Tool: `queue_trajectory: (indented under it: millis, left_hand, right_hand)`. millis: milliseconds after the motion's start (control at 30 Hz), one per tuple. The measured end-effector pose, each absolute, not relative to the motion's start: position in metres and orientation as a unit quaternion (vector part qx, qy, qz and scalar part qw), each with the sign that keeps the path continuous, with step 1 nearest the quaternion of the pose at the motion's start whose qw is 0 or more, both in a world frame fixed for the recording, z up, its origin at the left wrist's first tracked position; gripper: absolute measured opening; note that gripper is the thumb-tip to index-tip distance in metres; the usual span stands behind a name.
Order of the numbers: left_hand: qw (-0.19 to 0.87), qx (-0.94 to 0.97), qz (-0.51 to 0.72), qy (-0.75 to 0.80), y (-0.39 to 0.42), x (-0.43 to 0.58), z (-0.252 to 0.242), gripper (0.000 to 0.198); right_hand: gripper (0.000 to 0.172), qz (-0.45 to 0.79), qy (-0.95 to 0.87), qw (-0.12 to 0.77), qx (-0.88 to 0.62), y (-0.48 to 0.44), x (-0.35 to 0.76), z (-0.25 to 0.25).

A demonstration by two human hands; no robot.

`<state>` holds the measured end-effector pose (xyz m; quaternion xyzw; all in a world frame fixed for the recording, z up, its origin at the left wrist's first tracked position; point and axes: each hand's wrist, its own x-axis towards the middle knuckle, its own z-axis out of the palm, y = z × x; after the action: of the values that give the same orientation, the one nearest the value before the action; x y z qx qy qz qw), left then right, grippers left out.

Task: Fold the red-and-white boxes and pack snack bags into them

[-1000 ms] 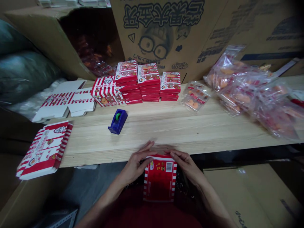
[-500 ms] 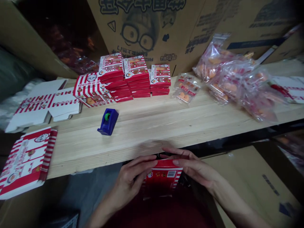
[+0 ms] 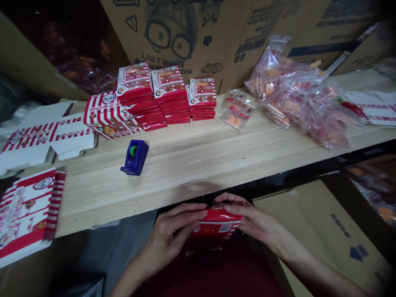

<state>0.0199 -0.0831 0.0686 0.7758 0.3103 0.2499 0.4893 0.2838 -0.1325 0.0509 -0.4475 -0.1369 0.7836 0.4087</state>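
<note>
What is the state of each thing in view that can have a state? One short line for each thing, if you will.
Left hand, gripping the carton's left end
Right hand, gripping the carton's right end
Red-and-white carton, held between the hands, tilted
Stacked cartons, closed, in piles
Carton blank, unfolded, lying flat
Blue tape dispenser, standing upright
Clear plastic bags, filled, heaped

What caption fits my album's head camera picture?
The left hand and right hand hold a red box at a wooden bench near stacked boxes, a blue tape dispenser and clear bags.
</note>
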Motion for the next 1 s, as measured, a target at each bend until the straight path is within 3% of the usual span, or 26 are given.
queue_trajectory:
  millis: [167, 433, 733, 1000]
  left_hand:
    - [0.504, 0.750, 0.270, 0.334, -0.079, 0.022, 0.065, 0.036]
    - [0.528, 0.725, 0.262, 0.356, -0.080, 0.023, 0.067, 0.032]
    - [0.519, 0.728, 0.267, 0.360, -0.081, 0.027, 0.068, 0.032]
    - [0.581, 0.652, 0.260, 0.411, -0.076, 0.024, 0.065, 0.031]
  right_hand:
    - [0.048, 0.804, -0.116, 0.405, -0.419, -0.130, 0.283, 0.055]
    - [0.029, 0.761, -0.157, 0.445, -0.445, -0.139, 0.276, 0.057]
    - [0.040, 0.727, -0.255, 0.415, -0.484, -0.130, 0.276, 0.062]
    - [0.032, 0.664, -0.341, 0.440, -0.500, -0.129, 0.273, 0.049]
